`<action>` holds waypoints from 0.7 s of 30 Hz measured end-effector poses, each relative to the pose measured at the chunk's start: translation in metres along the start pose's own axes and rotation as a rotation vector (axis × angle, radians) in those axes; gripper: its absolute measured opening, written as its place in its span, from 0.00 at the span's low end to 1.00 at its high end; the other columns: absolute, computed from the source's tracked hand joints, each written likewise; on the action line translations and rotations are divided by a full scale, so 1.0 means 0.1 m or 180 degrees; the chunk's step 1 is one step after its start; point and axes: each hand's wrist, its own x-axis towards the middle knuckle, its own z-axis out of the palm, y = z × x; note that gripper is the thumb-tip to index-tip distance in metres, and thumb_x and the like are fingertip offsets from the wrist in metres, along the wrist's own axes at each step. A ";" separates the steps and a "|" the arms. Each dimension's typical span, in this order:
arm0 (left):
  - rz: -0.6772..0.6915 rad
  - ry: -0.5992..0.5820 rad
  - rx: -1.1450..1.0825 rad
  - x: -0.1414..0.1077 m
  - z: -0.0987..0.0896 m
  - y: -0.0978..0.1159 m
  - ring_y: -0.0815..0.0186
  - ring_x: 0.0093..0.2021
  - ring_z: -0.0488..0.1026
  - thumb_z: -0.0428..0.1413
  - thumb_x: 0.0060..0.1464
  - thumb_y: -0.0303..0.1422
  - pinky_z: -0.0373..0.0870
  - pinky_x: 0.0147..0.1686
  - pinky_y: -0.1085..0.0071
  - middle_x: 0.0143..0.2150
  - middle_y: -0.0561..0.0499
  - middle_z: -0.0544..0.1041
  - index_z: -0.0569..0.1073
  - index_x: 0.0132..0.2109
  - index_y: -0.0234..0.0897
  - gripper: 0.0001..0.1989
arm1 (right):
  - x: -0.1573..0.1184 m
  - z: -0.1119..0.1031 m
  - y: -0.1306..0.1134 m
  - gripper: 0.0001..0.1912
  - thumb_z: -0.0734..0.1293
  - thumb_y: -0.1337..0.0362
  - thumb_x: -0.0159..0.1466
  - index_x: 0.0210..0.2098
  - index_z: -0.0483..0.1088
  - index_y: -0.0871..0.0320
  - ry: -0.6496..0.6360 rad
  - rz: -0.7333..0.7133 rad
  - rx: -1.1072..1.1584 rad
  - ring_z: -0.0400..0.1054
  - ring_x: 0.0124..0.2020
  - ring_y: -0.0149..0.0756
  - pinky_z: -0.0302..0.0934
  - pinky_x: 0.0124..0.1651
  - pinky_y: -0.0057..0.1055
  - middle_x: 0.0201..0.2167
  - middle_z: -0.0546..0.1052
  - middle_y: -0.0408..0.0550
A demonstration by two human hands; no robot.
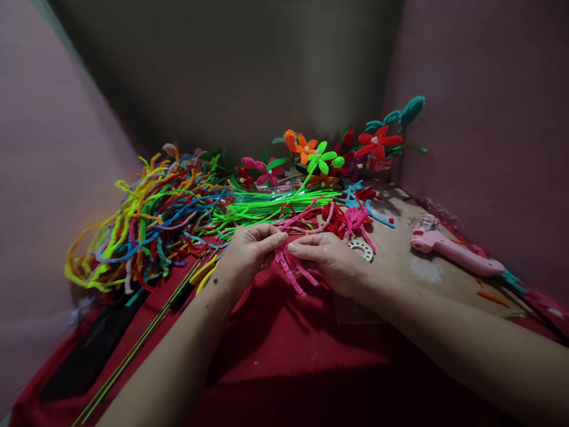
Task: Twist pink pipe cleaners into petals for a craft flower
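Near the front of the table, both hands meet over a bunch of pink pipe cleaners [291, 274]. My left hand [254, 252] pinches them between thumb and forefinger. From the other side, my right hand [326, 255] also pinches the pink strands, its fingertips close to the left thumb. Some ends hang below the fingers, and a longer strand slants up to the right. Just past the right hand lie a white ring with holes [361, 250] and a pink-and-red pipe cleaner tangle [355, 219]. Yellow-handled pliers [207, 276] rest beside the left wrist.
A heap of multicoloured pipe cleaners [151, 219] fills the left side. Green pipe cleaners [275, 203] lie behind the hands, with pipe-cleaner flowers [306, 155] at the back. A pink glue gun [453, 246] rests on cardboard [433, 281] at right. A black flat object [91, 347] lies front left.
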 end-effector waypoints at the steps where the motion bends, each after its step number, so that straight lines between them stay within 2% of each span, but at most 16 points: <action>1: 0.0001 -0.0032 0.0019 0.00 0.02 0.00 0.79 0.15 0.52 0.59 0.46 0.38 0.44 0.16 0.78 0.15 0.60 0.59 0.66 0.23 0.33 0.14 | 0.01 -0.01 0.00 0.09 0.69 0.62 0.50 0.21 0.68 0.62 0.0099 0.0041 0.0035 0.55 0.17 0.23 0.47 0.23 0.26 0.16 0.65 0.39; 6: 0.0014 0.0051 0.0243 -0.03 0.09 0.03 0.78 0.15 0.52 0.59 0.45 0.37 0.45 0.16 0.78 0.15 0.59 0.60 0.66 0.23 0.33 0.13 | 0.05 -0.05 0.03 0.11 0.71 0.64 0.47 0.15 0.66 0.62 0.0268 0.0039 -0.0185 0.52 0.16 0.23 0.44 0.23 0.27 0.12 0.62 0.37; 10: 0.0032 0.0027 0.0231 -0.03 0.09 0.02 0.78 0.16 0.53 0.59 0.44 0.36 0.47 0.16 0.79 0.17 0.59 0.61 0.68 0.26 0.33 0.11 | 0.07 -0.04 0.05 0.11 0.71 0.64 0.47 0.15 0.66 0.62 0.0399 0.0011 -0.0097 0.52 0.16 0.23 0.45 0.22 0.27 0.12 0.63 0.38; 15: 0.0088 0.0039 0.0196 -0.03 0.05 -0.03 0.76 0.17 0.58 0.57 0.47 0.37 0.54 0.16 0.79 0.21 0.58 0.66 0.70 0.36 0.34 0.11 | 0.13 -0.07 0.05 0.08 0.72 0.65 0.44 0.22 0.70 0.62 0.0648 -0.0021 0.0454 0.61 0.20 0.27 0.54 0.26 0.28 0.18 0.71 0.43; 18: 0.0338 0.0000 0.0465 -0.07 0.08 0.00 0.75 0.19 0.61 0.54 0.50 0.33 0.59 0.20 0.78 0.22 0.57 0.67 0.70 0.42 0.35 0.11 | 0.15 -0.10 0.03 0.07 0.71 0.68 0.44 0.22 0.70 0.62 0.0889 -0.0050 0.0717 0.61 0.19 0.27 0.54 0.25 0.27 0.18 0.71 0.43; 21: 0.0846 -0.0079 0.0987 -0.11 0.11 0.01 0.73 0.24 0.65 0.53 0.51 0.29 0.63 0.26 0.77 0.26 0.54 0.71 0.73 0.39 0.35 0.08 | 0.15 -0.12 -0.01 0.06 0.70 0.70 0.46 0.20 0.67 0.62 0.1050 -0.0120 0.0788 0.56 0.16 0.22 0.50 0.21 0.25 0.15 0.66 0.39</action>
